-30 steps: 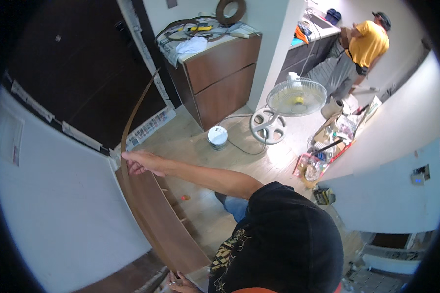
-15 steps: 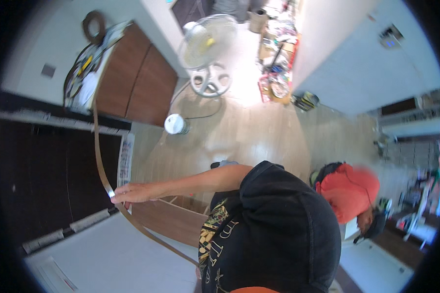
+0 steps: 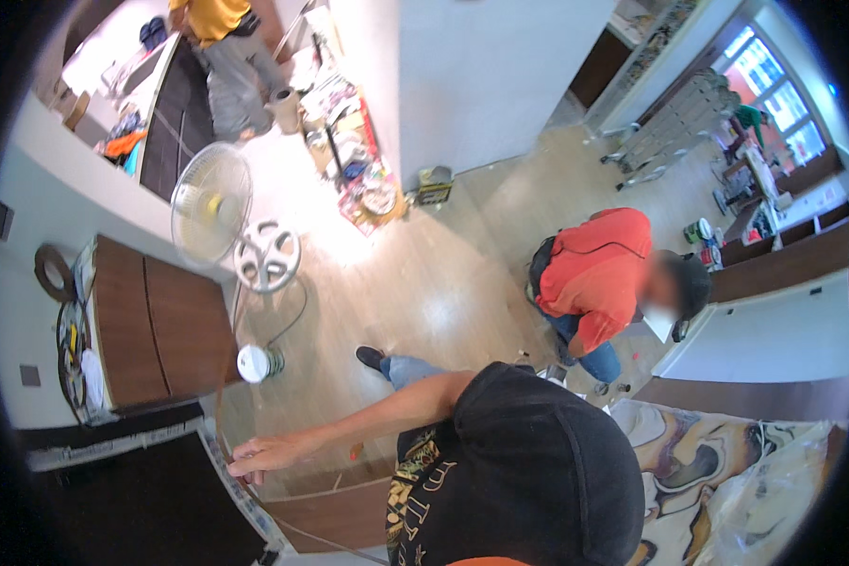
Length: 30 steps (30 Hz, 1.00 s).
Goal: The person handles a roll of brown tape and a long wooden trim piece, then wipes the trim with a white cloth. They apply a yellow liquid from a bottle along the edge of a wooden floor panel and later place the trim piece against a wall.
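My bare right arm reaches leftward from a black short sleeve. At its end my right hand (image 3: 262,457) has its fingers closed round a long, thin brown edge-banding strip (image 3: 297,530). The strip bends past the hand, rising toward the brown cabinet (image 3: 130,325) and running down toward my black printed shirt (image 3: 538,481), which hides its lower end. Just left of the hand lies a dark panel (image 3: 132,514) with a pale edge. My left hand is out of view.
A standing fan (image 3: 212,208) and a white-lidded bucket (image 3: 255,363) stand ahead-left. A co-worker in a red shirt (image 3: 594,274) bends down at right. Cluttered supplies (image 3: 354,156) line the wall. A ladder (image 3: 674,127) stands far right, and a marble-patterned sheet (image 3: 698,462) lies lower right.
My view has turned to the right, so the fan, cabinet and bucket sit farther left and lower. The red-shirted co-worker shows more fully. My right hand stays on the strip.
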Each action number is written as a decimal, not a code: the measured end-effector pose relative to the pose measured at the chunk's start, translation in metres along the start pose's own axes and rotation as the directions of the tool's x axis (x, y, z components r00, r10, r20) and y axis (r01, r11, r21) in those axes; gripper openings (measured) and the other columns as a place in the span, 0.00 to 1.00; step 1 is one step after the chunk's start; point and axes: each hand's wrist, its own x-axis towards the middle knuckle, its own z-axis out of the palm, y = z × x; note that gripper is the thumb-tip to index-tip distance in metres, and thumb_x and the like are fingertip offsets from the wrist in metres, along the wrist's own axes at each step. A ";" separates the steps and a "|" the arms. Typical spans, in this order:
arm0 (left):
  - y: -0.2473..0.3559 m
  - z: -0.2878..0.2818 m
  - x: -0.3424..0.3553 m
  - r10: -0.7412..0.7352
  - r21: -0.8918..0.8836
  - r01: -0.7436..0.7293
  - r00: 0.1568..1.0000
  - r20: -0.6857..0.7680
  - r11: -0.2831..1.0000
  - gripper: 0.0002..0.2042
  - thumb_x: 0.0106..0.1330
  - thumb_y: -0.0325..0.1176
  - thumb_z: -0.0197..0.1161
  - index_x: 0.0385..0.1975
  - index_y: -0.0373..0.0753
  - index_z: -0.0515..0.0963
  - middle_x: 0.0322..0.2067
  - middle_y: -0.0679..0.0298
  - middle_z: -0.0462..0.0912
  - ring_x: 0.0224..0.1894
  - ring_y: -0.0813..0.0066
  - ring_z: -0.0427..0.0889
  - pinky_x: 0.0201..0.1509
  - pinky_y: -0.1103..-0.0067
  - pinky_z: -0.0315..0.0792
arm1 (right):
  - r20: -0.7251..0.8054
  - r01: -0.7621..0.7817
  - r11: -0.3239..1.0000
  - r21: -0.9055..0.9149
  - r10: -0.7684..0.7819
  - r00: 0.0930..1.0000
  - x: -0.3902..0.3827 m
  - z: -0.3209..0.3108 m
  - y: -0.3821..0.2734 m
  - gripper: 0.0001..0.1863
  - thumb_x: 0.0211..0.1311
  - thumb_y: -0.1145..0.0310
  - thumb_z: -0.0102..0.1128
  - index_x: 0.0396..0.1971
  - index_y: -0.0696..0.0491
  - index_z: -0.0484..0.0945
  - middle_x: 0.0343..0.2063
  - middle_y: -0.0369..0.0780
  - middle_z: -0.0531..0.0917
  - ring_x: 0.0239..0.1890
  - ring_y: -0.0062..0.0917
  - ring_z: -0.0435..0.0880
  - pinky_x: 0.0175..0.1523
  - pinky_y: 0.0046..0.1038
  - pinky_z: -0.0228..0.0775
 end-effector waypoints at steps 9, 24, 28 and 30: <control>0.039 0.035 0.004 0.120 -0.057 -0.115 0.989 0.085 0.992 0.13 0.66 0.32 0.68 0.46 0.33 0.82 0.48 0.50 0.80 0.54 0.52 0.78 0.60 0.61 0.70 | -0.251 0.014 1.000 0.006 -0.012 0.968 -0.088 -0.068 -0.024 0.36 0.67 0.33 0.54 0.50 0.55 0.75 0.43 0.41 0.79 0.44 0.26 0.82 0.52 0.31 0.71; 0.075 -0.009 -0.083 -0.193 0.000 0.196 0.971 0.143 0.981 0.12 0.66 0.32 0.68 0.47 0.36 0.82 0.51 0.52 0.79 0.57 0.52 0.77 0.63 0.63 0.68 | -0.440 0.102 0.995 -0.021 -0.101 0.892 -0.179 -0.180 -0.108 0.24 0.76 0.46 0.50 0.52 0.53 0.76 0.46 0.42 0.84 0.49 0.28 0.84 0.60 0.35 0.72; 0.083 -0.004 -0.099 -0.276 0.047 0.273 0.957 0.090 0.961 0.15 0.62 0.32 0.71 0.49 0.41 0.84 0.50 0.54 0.78 0.55 0.54 0.76 0.61 0.65 0.69 | -0.458 0.074 0.997 -0.010 -0.070 0.886 -0.185 -0.184 -0.108 0.24 0.75 0.47 0.51 0.51 0.54 0.75 0.46 0.44 0.84 0.48 0.29 0.85 0.59 0.35 0.72; 0.087 -0.003 -0.130 -0.343 0.050 0.341 0.939 0.038 0.939 0.15 0.60 0.31 0.73 0.48 0.40 0.85 0.49 0.54 0.79 0.53 0.55 0.77 0.60 0.66 0.70 | -0.430 0.083 0.996 0.013 -0.069 0.900 -0.184 -0.186 -0.102 0.23 0.75 0.47 0.51 0.52 0.54 0.75 0.45 0.44 0.84 0.48 0.30 0.85 0.59 0.36 0.72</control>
